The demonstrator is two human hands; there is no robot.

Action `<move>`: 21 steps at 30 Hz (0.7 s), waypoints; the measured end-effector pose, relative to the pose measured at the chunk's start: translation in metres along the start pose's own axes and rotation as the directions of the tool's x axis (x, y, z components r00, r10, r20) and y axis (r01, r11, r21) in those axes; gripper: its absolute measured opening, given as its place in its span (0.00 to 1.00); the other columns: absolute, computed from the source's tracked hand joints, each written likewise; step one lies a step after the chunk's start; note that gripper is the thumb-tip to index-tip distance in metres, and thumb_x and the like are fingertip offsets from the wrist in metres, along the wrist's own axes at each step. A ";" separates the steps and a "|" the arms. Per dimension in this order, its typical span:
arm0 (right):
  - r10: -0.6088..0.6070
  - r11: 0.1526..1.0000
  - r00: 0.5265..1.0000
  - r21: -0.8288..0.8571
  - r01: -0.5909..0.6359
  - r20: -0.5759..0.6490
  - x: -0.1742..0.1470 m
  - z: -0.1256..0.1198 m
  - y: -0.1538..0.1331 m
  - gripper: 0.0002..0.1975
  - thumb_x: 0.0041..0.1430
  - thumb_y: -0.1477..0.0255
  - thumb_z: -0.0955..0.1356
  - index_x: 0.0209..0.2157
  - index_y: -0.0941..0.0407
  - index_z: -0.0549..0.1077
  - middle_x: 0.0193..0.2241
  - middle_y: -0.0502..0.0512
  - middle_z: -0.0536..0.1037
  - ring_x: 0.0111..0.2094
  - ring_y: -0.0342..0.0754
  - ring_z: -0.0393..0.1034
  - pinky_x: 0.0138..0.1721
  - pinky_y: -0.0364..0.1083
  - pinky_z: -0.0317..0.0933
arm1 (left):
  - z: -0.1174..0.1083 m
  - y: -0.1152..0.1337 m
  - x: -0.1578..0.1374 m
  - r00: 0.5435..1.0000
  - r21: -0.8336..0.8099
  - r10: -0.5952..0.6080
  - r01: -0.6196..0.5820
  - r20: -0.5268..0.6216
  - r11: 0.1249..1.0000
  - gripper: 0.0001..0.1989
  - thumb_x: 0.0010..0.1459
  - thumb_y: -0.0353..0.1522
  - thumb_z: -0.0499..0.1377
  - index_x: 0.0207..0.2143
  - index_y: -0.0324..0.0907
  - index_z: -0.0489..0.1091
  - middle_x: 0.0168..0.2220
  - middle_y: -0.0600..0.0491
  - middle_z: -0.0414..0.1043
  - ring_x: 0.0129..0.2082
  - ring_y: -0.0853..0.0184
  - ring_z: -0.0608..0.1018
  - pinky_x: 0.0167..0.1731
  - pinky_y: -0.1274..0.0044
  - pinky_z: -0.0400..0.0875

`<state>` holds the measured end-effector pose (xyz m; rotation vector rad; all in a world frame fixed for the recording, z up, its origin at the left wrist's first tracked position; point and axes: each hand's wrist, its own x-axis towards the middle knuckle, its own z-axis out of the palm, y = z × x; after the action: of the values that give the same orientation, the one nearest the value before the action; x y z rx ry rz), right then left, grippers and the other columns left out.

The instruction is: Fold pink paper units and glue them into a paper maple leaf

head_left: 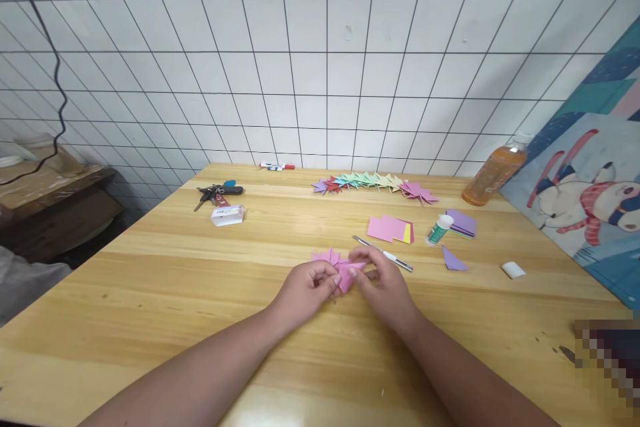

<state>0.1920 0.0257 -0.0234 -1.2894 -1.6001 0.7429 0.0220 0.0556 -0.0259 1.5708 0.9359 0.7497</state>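
Pink folded paper (345, 275) is pinched between my two hands, low over the middle of the table. My left hand (309, 288) has thumb and fingers closed on its left side. On the right side, my right hand (384, 285) grips the paper with thumb and bent fingers. Pointed pink tips (327, 255) stick up behind my left fingers; part of the paper is hidden by both hands. A slim silver and white pen-like tool (395, 260) lies just behind my right hand. Farther back is a curved row of folded paper pieces (370, 180) in several colours.
Pink paper squares (385, 227), a glue stick (439, 230), purple sheets (461, 221), a purple folded triangle (454, 259) and an eraser-like white block (513, 270) lie right. An amber bottle (495, 173) stands behind. Keys (219, 193), a small white box (228, 215) and a marker (277, 166) lie left.
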 end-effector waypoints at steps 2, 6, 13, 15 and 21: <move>-0.125 0.985 0.984 -0.134 0.109 -0.123 -0.002 -0.003 -0.002 0.13 0.54 0.71 0.64 0.43 0.56 0.64 0.38 0.56 0.71 0.37 0.47 0.67 0.33 0.44 0.64 | -0.002 0.001 0.003 0.999 -0.162 -0.042 0.038 -0.023 0.986 0.13 0.50 0.40 0.58 0.26 0.37 0.69 0.22 0.54 0.70 0.21 0.72 0.70 0.25 0.80 0.64; -0.388 0.842 0.921 -0.420 0.339 -0.036 -0.007 -0.010 -0.008 0.08 0.55 0.77 0.63 0.37 0.55 0.67 0.30 0.53 0.71 0.33 0.47 0.64 0.35 0.47 0.59 | -0.005 0.002 0.004 0.992 -0.368 -0.123 0.106 -0.021 0.924 0.14 0.48 0.40 0.61 0.26 0.36 0.69 0.23 0.53 0.70 0.21 0.73 0.70 0.25 0.80 0.64; -0.517 0.648 0.830 -0.538 0.539 0.209 -0.004 -0.008 -0.005 0.12 0.56 0.77 0.64 0.41 0.49 0.72 0.32 0.50 0.76 0.35 0.47 0.63 0.38 0.48 0.56 | -0.002 -0.004 -0.001 0.985 -0.552 -0.155 0.171 0.077 0.816 0.11 0.51 0.37 0.61 0.26 0.37 0.69 0.24 0.52 0.72 0.22 0.73 0.71 0.26 0.80 0.66; -0.560 0.642 0.810 -0.526 0.557 0.174 -0.003 -0.008 -0.004 0.11 0.56 0.76 0.65 0.39 0.49 0.73 0.33 0.49 0.77 0.35 0.47 0.63 0.38 0.48 0.56 | -0.002 -0.004 -0.002 0.986 -0.542 -0.141 0.167 0.089 0.823 0.11 0.52 0.37 0.61 0.27 0.37 0.69 0.24 0.52 0.72 0.23 0.73 0.72 0.27 0.80 0.67; -0.590 0.654 0.793 -0.486 0.580 0.152 -0.002 -0.011 -0.006 0.09 0.56 0.76 0.66 0.37 0.49 0.74 0.33 0.49 0.78 0.35 0.46 0.64 0.37 0.47 0.58 | -0.004 -0.003 -0.001 0.986 -0.492 -0.119 0.160 0.114 0.856 0.12 0.51 0.38 0.61 0.27 0.36 0.68 0.24 0.52 0.72 0.23 0.73 0.72 0.28 0.79 0.68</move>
<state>0.2002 0.0216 -0.0144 -0.9980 -2.1276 -0.1281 0.0176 0.0567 -0.0284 1.0534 0.7126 0.7480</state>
